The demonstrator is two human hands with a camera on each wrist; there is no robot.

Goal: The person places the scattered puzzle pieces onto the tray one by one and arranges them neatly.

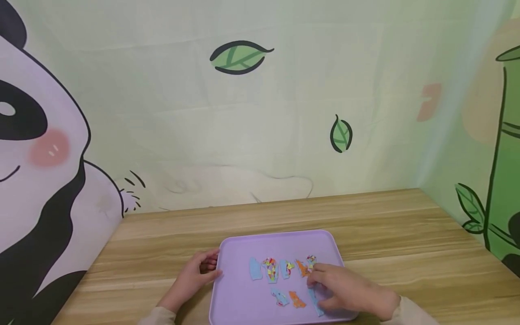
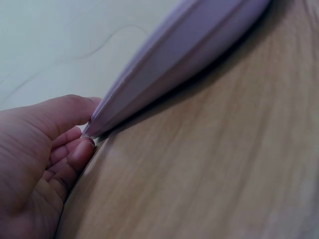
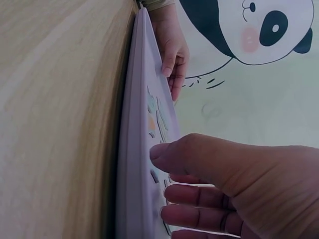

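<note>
A purple tray (image 1: pixel 235 311) lies on the table with several irregular flat pieces on it. In the upper row are a plain blue piece (image 1: pixel 255 269), a multicoloured piece (image 1: pixel 271 271), a blue patterned piece (image 1: pixel 286 268) and an orange piece (image 1: pixel 302 268). Below lie a blue piece (image 1: pixel 279 297), another orange piece (image 1: pixel 297 299) and a narrow blue piece (image 1: pixel 313 301). My left hand (image 1: pixel 194 279) pinches the tray's left rim between thumb and fingers. Over the tray's right side, my right hand (image 1: pixel 345 288) spreads thumb from fingers beside the pieces, partly covering them; contact is unclear.
The wooden table (image 1: pixel 390 239) extends behind and to both sides of the tray. A pale backdrop (image 1: pixel 284 104) with a printed panda and leaves rises at the table's back and sides.
</note>
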